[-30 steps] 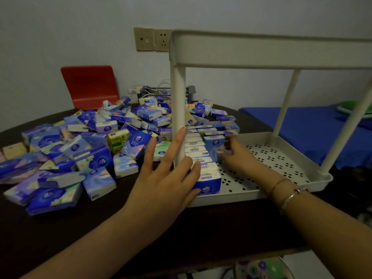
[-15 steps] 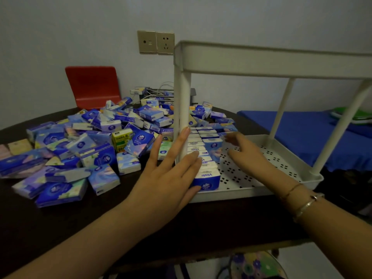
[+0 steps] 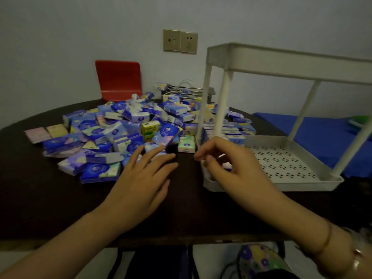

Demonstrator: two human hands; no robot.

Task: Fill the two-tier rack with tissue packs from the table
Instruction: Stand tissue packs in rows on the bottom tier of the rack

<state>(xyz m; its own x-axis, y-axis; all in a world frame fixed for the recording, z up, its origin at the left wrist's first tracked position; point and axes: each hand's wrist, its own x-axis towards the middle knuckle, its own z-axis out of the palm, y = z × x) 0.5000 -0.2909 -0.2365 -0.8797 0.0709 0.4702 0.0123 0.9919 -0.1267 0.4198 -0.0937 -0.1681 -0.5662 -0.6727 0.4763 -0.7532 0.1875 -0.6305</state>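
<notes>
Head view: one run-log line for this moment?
left hand: open, at blue tissue-pack pile | right hand: empty, by white two-tier plastic rack

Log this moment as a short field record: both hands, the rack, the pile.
left hand: fingers straight, reaching toward the pile, holding nothing
right hand: fingers loosely curled over the rack's front left corner, empty
rack: white, two tiers; a row of packs along the lower tray's left side, the rest bare
tissue packs: loose heap on the dark table, left of the rack
</notes>
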